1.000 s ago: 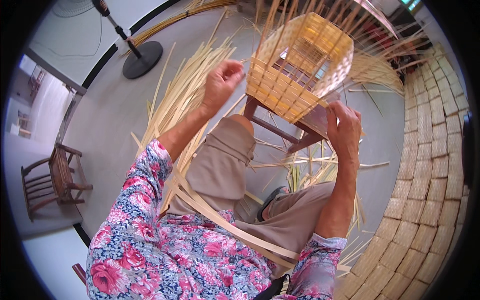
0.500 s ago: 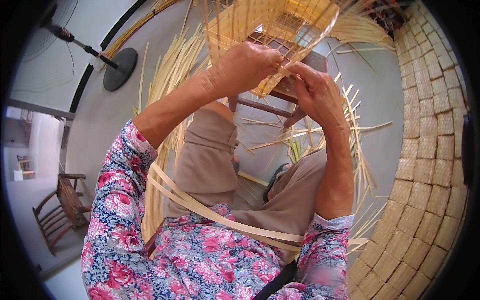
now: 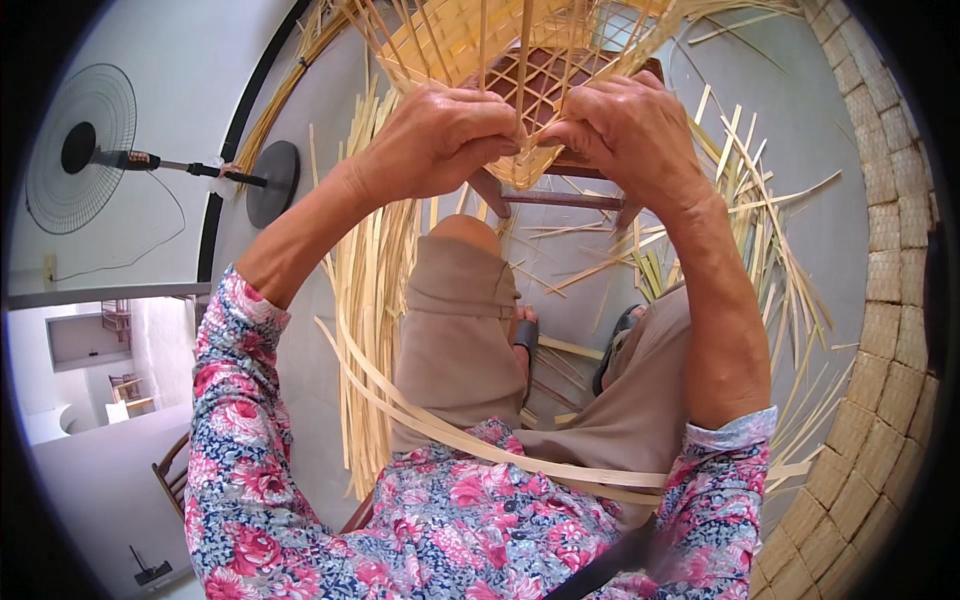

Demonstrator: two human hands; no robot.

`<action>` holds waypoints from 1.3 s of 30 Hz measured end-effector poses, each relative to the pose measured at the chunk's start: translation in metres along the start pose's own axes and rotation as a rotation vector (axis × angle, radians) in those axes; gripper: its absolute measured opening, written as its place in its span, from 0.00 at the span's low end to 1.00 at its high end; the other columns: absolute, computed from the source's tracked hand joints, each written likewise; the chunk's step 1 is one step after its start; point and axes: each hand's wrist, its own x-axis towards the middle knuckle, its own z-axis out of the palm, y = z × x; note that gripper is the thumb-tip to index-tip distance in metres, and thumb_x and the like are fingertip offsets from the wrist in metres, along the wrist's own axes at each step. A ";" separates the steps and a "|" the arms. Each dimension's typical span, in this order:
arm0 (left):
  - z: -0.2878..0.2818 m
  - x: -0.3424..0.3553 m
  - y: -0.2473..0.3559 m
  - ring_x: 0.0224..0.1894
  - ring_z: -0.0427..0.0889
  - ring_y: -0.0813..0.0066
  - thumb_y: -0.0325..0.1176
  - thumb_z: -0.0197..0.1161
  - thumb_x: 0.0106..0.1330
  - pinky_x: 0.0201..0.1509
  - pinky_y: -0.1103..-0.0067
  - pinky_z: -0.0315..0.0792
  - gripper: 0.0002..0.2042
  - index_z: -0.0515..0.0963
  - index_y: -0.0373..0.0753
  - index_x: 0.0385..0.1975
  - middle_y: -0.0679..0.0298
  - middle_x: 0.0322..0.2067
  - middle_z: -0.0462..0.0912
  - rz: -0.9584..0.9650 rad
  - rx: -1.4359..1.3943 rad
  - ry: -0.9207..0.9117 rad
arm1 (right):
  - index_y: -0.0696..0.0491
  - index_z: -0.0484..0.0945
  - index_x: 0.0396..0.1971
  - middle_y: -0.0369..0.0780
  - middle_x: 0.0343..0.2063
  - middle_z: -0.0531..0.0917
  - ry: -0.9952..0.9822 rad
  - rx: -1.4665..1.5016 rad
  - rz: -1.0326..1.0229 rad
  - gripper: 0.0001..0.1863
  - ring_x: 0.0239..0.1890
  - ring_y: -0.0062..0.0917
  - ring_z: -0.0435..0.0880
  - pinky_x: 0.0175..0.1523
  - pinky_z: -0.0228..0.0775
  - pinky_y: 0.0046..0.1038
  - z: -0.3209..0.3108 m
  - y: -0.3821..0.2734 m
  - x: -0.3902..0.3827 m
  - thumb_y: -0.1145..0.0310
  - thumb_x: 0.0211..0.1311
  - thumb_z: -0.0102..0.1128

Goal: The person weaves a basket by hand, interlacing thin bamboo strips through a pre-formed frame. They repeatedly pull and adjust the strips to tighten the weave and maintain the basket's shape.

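A yellow woven bamboo basket (image 3: pixel 452 40) with long upright strips rests on a dark reddish stool (image 3: pixel 565 200) in front of my knees. At the basket's near corner my left hand (image 3: pixel 440 140) is closed, thumb and fingers pinching the weave. My right hand (image 3: pixel 635 130) is closed on the same corner from the other side. A narrow gap separates the two hands. The strip ends inside the fingers are mostly hidden. Across my lap lie a couple of long pale bamboo strips (image 3: pixel 520 458), passing by my right forearm.
A thick bundle of bamboo strips (image 3: pixel 362 260) lies left of my legs. Loose strips (image 3: pixel 770 230) scatter over the floor at right. A standing fan (image 3: pixel 272 185) is at far left. Stacked woven blocks (image 3: pixel 860 400) line the right side. A wooden chair (image 3: pixel 172 475) stands at lower left.
The whole view has shifted, showing more of the fan. My hands have moved slightly apart at the basket corner, and the right hand now lies more over the rim.
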 end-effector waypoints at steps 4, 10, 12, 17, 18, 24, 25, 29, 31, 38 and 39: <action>-0.003 -0.002 0.002 0.33 0.86 0.61 0.26 0.68 0.62 0.37 0.74 0.79 0.03 0.81 0.35 0.33 0.60 0.31 0.86 0.037 -0.015 -0.062 | 0.52 0.74 0.20 0.39 0.19 0.79 0.027 -0.012 -0.049 0.23 0.29 0.38 0.81 0.38 0.70 0.39 0.003 -0.003 -0.002 0.47 0.58 0.66; -0.018 0.001 0.002 0.35 0.87 0.62 0.25 0.69 0.61 0.40 0.75 0.80 0.04 0.81 0.35 0.32 0.60 0.32 0.86 0.115 0.007 -0.136 | 0.54 0.74 0.20 0.43 0.18 0.76 0.086 0.014 -0.094 0.24 0.26 0.42 0.79 0.33 0.70 0.41 0.003 -0.009 -0.001 0.48 0.58 0.66; -0.022 0.004 0.006 0.35 0.87 0.62 0.26 0.70 0.60 0.39 0.75 0.80 0.05 0.81 0.35 0.32 0.61 0.32 0.86 0.157 0.053 -0.115 | 0.54 0.75 0.21 0.43 0.18 0.76 0.062 0.028 -0.063 0.23 0.26 0.42 0.78 0.32 0.70 0.41 -0.003 -0.011 -0.001 0.49 0.59 0.66; -0.026 0.006 0.011 0.36 0.88 0.69 0.28 0.72 0.60 0.41 0.79 0.80 0.10 0.81 0.35 0.38 0.64 0.32 0.85 0.144 0.051 -0.094 | 0.55 0.76 0.18 0.42 0.16 0.78 0.039 0.253 -0.054 0.23 0.20 0.38 0.80 0.27 0.71 0.36 -0.015 -0.006 0.003 0.52 0.64 0.66; -0.022 0.003 0.008 0.36 0.88 0.72 0.28 0.72 0.60 0.42 0.79 0.80 0.11 0.80 0.35 0.40 0.65 0.32 0.86 0.109 -0.051 -0.023 | 0.55 0.74 0.18 0.42 0.15 0.77 0.076 0.208 -0.051 0.22 0.19 0.37 0.79 0.26 0.69 0.34 -0.023 -0.016 0.002 0.56 0.62 0.68; -0.021 0.016 -0.006 0.40 0.85 0.76 0.36 0.70 0.66 0.39 0.79 0.82 0.24 0.66 0.33 0.54 0.63 0.40 0.75 0.154 -0.397 -0.094 | 0.56 0.74 0.18 0.43 0.15 0.74 0.025 0.208 -0.082 0.23 0.17 0.36 0.75 0.25 0.64 0.34 -0.032 -0.011 0.003 0.53 0.60 0.69; -0.027 0.018 -0.003 0.40 0.85 0.76 0.35 0.70 0.66 0.39 0.80 0.82 0.24 0.65 0.32 0.54 0.63 0.41 0.74 0.162 -0.350 -0.126 | 0.56 0.74 0.18 0.44 0.15 0.74 -0.009 0.189 -0.066 0.23 0.17 0.36 0.75 0.25 0.64 0.34 -0.034 -0.012 0.005 0.53 0.60 0.69; -0.023 0.031 0.016 0.39 0.86 0.77 0.34 0.70 0.66 0.39 0.81 0.83 0.23 0.66 0.33 0.54 0.65 0.37 0.78 0.082 -0.494 -0.141 | 0.56 0.76 0.19 0.44 0.15 0.74 -0.027 0.176 -0.056 0.23 0.16 0.37 0.74 0.24 0.64 0.35 -0.034 -0.016 0.002 0.52 0.61 0.69; -0.027 0.032 0.002 0.39 0.86 0.78 0.33 0.70 0.66 0.39 0.81 0.83 0.22 0.67 0.34 0.54 0.65 0.36 0.79 0.179 -0.353 -0.230 | 0.57 0.77 0.19 0.44 0.15 0.75 -0.013 0.189 -0.099 0.24 0.16 0.37 0.73 0.24 0.64 0.35 -0.031 -0.013 0.001 0.51 0.61 0.69; -0.015 0.003 -0.012 0.38 0.87 0.74 0.32 0.68 0.68 0.41 0.77 0.83 0.18 0.72 0.35 0.54 0.62 0.37 0.84 0.081 -0.262 -0.035 | 0.54 0.77 0.20 0.43 0.16 0.76 -0.095 0.080 0.114 0.21 0.21 0.37 0.78 0.28 0.68 0.37 -0.019 -0.020 0.009 0.51 0.62 0.67; -0.017 0.002 -0.008 0.34 0.84 0.79 0.30 0.68 0.68 0.39 0.80 0.79 0.14 0.78 0.34 0.50 0.65 0.36 0.85 0.034 -0.327 0.015 | 0.53 0.78 0.23 0.44 0.20 0.78 0.018 0.066 0.098 0.19 0.26 0.42 0.80 0.32 0.70 0.41 -0.013 -0.018 0.008 0.52 0.61 0.67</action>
